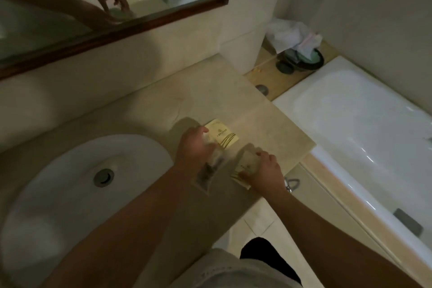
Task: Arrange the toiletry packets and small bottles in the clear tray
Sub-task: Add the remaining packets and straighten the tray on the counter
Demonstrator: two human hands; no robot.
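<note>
Working at the surface (210, 91) edge: our left hand (194, 147) gripped blurred clear packets (210, 166) beside the yellow packet (223, 133); our right hand (264, 168) pinched more packets (243, 166). No tray discernible. Risk, as we judged: packets slipping over the near edge to the floor (257, 224).

I stand at a beige stone vanity counter (210, 91) in dim, yellowish light. At eight o'clock an oval white basin (58, 194) is sunk into it, its round metal drain (104, 177) near the middle. At eleven o'clock hangs a dark wood-framed mirror (145, 20) on a cream wall (374, 18). At three o'clock lies a white bathtub (362, 128); at one o'clock, on its pale wooden ledge (268, 72), a crumpled white towel (292, 35) sits on a dark round dish (308, 59). Pale floor tiles (257, 222) show at six o'clock.
</note>
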